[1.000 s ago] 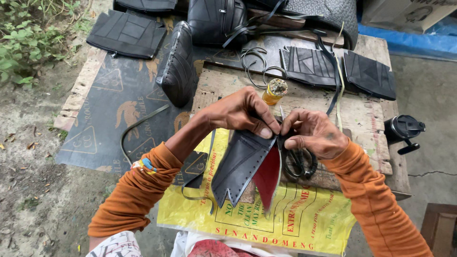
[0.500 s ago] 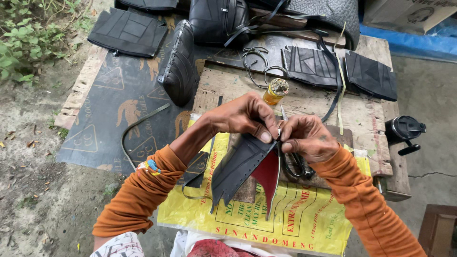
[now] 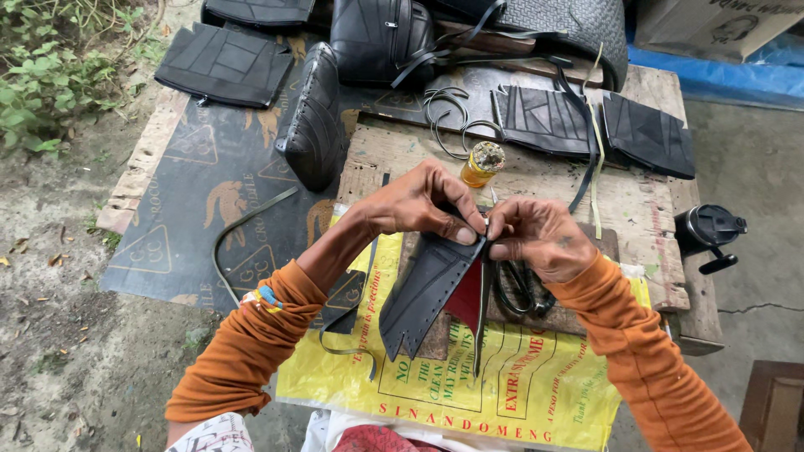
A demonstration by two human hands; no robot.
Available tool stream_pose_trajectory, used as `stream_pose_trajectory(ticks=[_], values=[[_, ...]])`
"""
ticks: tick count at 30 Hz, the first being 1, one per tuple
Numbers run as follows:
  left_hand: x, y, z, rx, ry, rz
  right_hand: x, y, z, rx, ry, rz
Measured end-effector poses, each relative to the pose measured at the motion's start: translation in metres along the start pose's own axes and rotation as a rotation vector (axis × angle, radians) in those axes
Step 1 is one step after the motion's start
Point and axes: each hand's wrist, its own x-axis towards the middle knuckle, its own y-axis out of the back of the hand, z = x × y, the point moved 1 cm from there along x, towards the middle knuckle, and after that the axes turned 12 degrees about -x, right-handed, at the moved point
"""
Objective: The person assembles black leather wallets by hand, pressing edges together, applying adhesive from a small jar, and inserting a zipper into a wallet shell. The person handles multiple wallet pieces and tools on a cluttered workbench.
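From the head camera, the left hand (image 3: 419, 205) and right hand (image 3: 540, 238) both pinch the top edge of a black leather panel (image 3: 427, 293) with a red lining (image 3: 469, 297), held over the yellow sack (image 3: 519, 385) on the wooden desk (image 3: 636, 201). Black scissors (image 3: 519, 289), apparently, lie under the right hand, and a small yellow jar (image 3: 481, 163) stands just beyond the fingers.

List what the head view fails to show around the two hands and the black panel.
- Top edge of the black panel: covered by the left hand and right hand.
- Scissors: blades hidden under the right hand.
- Red lining: mostly behind the panel.
- Small yellow jar: contents too small.
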Motion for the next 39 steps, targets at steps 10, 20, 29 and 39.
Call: stream_pose_trajectory(ticks=[10,20,29,39], values=[[0.005,-0.004,0.005,-0.024,0.030,0.076,0.002,0.002,0.009,0.242,-0.012,-0.011],[0.005,0.000,0.003,0.122,-0.002,0.153,0.003,0.005,-0.001,-0.087,-0.032,0.125],[0.001,-0.007,0.006,0.135,-0.004,0.159,0.005,-0.002,0.001,-0.163,0.073,0.174],[-0.003,-0.015,0.005,0.034,0.034,0.180,0.008,0.003,-0.006,-0.110,-0.064,0.040]])
